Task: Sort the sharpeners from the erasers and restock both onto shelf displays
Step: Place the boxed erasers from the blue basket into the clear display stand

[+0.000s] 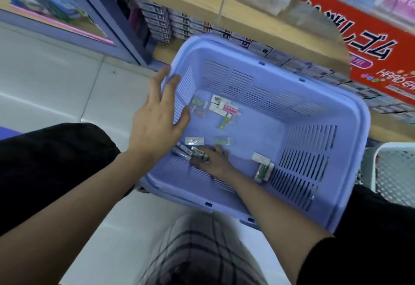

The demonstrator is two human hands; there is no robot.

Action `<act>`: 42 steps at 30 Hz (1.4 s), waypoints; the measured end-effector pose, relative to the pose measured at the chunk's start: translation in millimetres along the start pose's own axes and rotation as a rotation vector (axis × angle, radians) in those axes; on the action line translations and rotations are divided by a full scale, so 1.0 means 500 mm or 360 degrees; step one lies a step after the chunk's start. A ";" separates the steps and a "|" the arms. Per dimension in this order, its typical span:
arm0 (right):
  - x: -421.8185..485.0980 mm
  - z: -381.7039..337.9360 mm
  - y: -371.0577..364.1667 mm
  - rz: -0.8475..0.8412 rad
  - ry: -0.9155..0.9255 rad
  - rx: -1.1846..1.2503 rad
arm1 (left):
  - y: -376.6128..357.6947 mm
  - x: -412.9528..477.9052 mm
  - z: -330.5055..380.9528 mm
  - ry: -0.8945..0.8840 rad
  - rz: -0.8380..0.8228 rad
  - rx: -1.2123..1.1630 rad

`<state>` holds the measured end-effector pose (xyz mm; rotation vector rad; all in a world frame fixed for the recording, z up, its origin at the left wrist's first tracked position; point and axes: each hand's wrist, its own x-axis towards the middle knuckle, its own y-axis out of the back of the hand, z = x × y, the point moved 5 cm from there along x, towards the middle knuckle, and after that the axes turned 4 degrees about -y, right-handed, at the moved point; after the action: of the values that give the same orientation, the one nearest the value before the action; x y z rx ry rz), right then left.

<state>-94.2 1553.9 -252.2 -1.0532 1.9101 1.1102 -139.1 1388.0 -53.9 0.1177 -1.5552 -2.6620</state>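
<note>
Lavender basket [258, 132]: left hand [155, 114] spread flat on its wall, right hand [213, 161] inside gripping small packets [193, 152].

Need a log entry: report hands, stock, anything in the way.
Left hand open, resting on basket rim. Right hand on packs in near corner, grip unclear. Others loose on basket floor; nothing blocking.

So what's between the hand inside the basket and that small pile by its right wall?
Nothing: in the head view only bare basket floor lies between the right hand and the pile.
</note>
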 end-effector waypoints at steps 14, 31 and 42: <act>0.017 -0.069 -0.001 -0.0038 0.0065 0.0309 | -0.001 0.001 -0.002 0.0056 0.0010 -0.0028; 0.040 -0.096 -0.026 -0.0181 0.0049 0.0511 | -0.002 0.003 -0.024 0.0319 0.0061 -0.0210; 0.040 -0.102 -0.014 0.0147 0.0173 0.0694 | 0.000 0.002 -0.023 0.0264 0.0123 -0.0227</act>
<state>-104.8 1499.7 -251.2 -0.7994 2.1755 0.6463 -139.1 1378.0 -59.6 0.2584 -1.2916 -2.6170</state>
